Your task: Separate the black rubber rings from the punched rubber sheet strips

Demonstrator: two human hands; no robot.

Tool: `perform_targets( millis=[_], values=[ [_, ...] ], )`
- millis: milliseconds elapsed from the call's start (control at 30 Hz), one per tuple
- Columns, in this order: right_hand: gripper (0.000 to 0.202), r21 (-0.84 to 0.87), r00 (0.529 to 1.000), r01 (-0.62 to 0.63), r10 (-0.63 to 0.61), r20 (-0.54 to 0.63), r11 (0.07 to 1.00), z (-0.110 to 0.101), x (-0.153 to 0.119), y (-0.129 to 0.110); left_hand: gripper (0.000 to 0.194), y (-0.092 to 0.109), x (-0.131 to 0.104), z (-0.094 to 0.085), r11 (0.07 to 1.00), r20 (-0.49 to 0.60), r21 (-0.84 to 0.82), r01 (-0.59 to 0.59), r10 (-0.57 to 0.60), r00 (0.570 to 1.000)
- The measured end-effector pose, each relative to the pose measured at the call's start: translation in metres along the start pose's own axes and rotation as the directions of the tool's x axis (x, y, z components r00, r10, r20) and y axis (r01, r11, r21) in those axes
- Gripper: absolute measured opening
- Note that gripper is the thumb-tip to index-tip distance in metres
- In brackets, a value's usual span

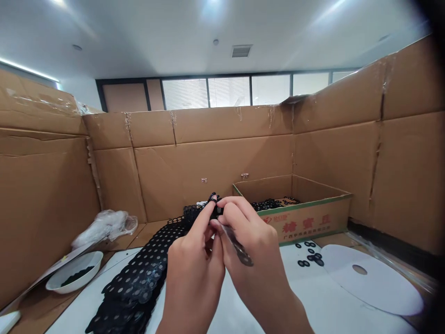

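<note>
Near the middle of the view, my left hand (194, 264) and my right hand (248, 232) meet with fingertips almost touching. Thumb and index finger of the left pinch a small black ring-like piece (213, 197). A shiny metal tool with a flat, rounded handle end (243, 254) sticks out from the closed fingers of the right; its working end is hidden. Left of the hands lies a long black perforated sheet (142, 273) with rows of round holes, running back behind the fingers. Whether the pinched piece is joined to the sheet is hidden.
A cardboard box (309, 220) with black pieces inside stands behind right. Loose black rings (311, 255) lie near a white disc (375, 278). At left are a white bowl (93, 262) with black bits and a clear plastic bag (104, 227). Tall cardboard walls (215, 162) surround the white work surface.
</note>
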State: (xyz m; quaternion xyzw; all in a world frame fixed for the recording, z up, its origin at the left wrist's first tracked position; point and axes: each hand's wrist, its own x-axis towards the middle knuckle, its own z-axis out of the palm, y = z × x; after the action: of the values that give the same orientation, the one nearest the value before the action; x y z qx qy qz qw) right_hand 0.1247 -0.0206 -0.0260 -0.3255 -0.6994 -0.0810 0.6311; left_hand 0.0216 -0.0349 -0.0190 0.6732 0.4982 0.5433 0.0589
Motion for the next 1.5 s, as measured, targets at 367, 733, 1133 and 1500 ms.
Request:
perform_targets(
  millis=[367,733,1133,1500],
  values=[
    [0.018,-0.102,1.000,0.007,-0.006,0.012,0.995,0.001,-0.002,-0.007,0.051,-0.005,-0.002,-0.004,0.998,0.067,0.038,-0.059,0.057,0.996],
    [0.019,-0.005,1.000,-0.013,0.012,-0.021,1.000,0.001,-0.003,-0.012,0.049,-0.003,-0.005,-0.009,0.999,0.085,0.032,-0.030,0.028,0.996],
    [0.016,0.053,1.000,-0.025,0.024,0.009,0.998,0.001,-0.005,-0.014,0.049,0.001,-0.008,-0.013,0.991,0.006,0.074,-0.109,0.109,0.994],
    [0.015,-0.011,0.998,0.027,-0.027,-0.048,1.000,0.003,-0.002,-0.012,0.046,0.003,-0.005,-0.013,0.994,0.002,0.023,-0.107,0.107,0.994]
  ],
)
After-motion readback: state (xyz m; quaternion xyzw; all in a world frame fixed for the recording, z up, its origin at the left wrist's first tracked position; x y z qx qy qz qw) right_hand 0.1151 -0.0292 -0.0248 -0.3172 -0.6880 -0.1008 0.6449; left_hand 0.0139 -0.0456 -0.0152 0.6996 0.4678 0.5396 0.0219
